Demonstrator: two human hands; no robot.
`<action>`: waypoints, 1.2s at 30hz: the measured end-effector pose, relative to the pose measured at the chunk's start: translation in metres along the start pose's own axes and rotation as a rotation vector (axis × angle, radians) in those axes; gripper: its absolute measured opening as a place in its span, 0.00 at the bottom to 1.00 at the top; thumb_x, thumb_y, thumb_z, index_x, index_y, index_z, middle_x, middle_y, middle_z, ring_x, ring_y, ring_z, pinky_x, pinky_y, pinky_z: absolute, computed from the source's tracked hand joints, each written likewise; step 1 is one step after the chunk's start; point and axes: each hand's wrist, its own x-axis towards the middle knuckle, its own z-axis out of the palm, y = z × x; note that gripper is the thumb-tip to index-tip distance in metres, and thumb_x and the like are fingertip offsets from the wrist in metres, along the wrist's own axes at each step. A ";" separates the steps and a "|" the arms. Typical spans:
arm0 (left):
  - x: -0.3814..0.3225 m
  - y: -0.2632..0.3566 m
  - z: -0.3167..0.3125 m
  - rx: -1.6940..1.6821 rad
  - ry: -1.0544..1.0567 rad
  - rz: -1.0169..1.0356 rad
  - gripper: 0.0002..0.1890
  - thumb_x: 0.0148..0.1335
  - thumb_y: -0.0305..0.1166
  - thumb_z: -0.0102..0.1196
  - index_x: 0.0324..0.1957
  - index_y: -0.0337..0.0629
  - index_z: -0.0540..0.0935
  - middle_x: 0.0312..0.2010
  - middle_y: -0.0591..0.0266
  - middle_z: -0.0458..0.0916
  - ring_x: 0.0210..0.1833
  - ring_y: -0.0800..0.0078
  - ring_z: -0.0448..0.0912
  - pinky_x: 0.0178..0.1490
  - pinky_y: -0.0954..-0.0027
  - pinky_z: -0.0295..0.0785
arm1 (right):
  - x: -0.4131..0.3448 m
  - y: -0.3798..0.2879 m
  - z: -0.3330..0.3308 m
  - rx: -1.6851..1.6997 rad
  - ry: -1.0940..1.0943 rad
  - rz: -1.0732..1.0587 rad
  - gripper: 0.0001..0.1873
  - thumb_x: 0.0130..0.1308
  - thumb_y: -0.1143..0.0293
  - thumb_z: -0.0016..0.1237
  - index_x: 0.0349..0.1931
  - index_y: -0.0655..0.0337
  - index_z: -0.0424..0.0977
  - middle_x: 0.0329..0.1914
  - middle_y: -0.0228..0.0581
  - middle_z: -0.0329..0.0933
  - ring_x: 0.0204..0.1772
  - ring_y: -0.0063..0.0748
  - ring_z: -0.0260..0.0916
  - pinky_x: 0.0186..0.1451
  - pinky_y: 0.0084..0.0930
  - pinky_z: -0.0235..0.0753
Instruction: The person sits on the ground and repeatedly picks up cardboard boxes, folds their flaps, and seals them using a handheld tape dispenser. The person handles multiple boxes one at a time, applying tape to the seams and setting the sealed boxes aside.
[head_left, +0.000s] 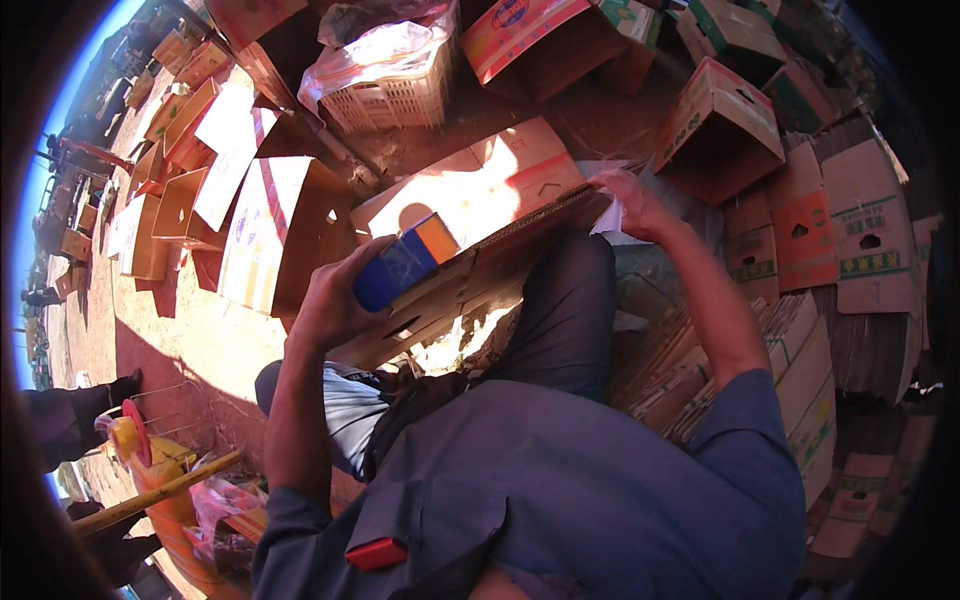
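Note:
My left hand (336, 292) grips a blue-and-orange handheld tape dispenser (394, 271) close to the near edge of a cardboard box (544, 154). The box lies on its side across my front, partly in bright sun, with printed marks on its upper face. At the box's right end, my right hand (637, 206) is closed around the corner. A white scrap (611, 216), paper or plastic, hangs below the fingers; whether they pinch it is unclear. My bent leg (571, 300) is beside the box, which hides part of it.
Open cardboard boxes (274, 232) stand on the dirt ground to the left. A plastic crate (390, 97) with a clear liner is ahead. Stacks of flattened cartons (866, 225) rise at right. A yellow pole (161, 491) and another person's leg (75, 416) are at lower left.

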 end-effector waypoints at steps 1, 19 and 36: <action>0.000 0.003 -0.003 0.006 -0.020 -0.014 0.43 0.38 0.25 0.70 0.65 0.48 0.76 0.47 0.45 0.85 0.49 0.48 0.85 0.52 0.58 0.79 | -0.003 -0.001 0.002 -0.048 0.028 0.008 0.25 0.54 0.83 0.53 0.54 0.59 0.73 0.58 0.50 0.73 0.58 0.53 0.74 0.62 0.40 0.75; -0.045 -0.078 -0.023 -0.180 0.034 -0.159 0.49 0.35 0.21 0.65 0.70 0.42 0.70 0.64 0.51 0.77 0.68 0.62 0.74 0.73 0.61 0.65 | 0.050 -0.045 -0.026 0.854 0.101 0.372 0.09 0.62 0.82 0.60 0.41 0.61 0.78 0.40 0.28 0.82 0.44 0.15 0.75 0.50 0.18 0.77; -0.009 -0.064 -0.005 0.318 0.327 -0.106 0.39 0.48 0.34 0.76 0.64 0.46 0.75 0.53 0.52 0.82 0.54 0.52 0.82 0.57 0.56 0.77 | 0.029 -0.032 0.013 0.855 0.074 0.561 0.01 0.72 0.76 0.54 0.40 0.60 0.76 0.33 0.25 0.77 0.35 0.12 0.70 0.37 0.15 0.71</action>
